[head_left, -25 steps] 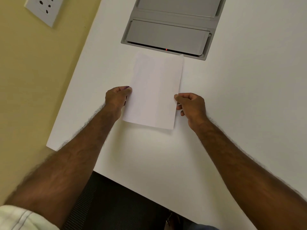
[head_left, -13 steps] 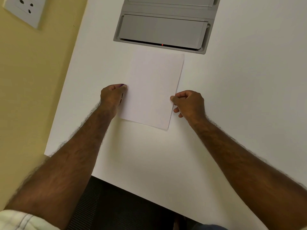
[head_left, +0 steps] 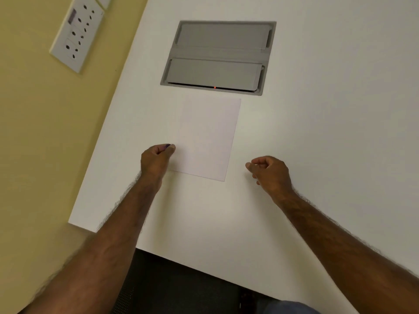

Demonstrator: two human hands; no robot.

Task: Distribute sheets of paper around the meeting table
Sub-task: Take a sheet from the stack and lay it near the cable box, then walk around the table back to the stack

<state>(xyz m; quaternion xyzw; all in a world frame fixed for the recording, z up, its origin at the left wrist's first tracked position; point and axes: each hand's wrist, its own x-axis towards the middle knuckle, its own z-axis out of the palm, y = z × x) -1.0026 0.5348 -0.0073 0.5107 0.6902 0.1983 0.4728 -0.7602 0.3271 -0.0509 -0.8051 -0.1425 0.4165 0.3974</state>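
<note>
One sheet set down at a seat near the table's end.

The sheet of paper (head_left: 207, 137) lies flat on the white meeting table (head_left: 317, 132), just short of the grey cable hatch (head_left: 217, 57), squared to it so a sitter can read it. The left hand (head_left: 156, 160), loosely curled, touches the sheet's left edge, probably to steady it; whether it pinches the paper I cannot tell. The right hand (head_left: 269, 172) hangs apart from the sheet, fingers curled on nothing. A wall socket panel (head_left: 76, 32) sits beyond the table.
</note>
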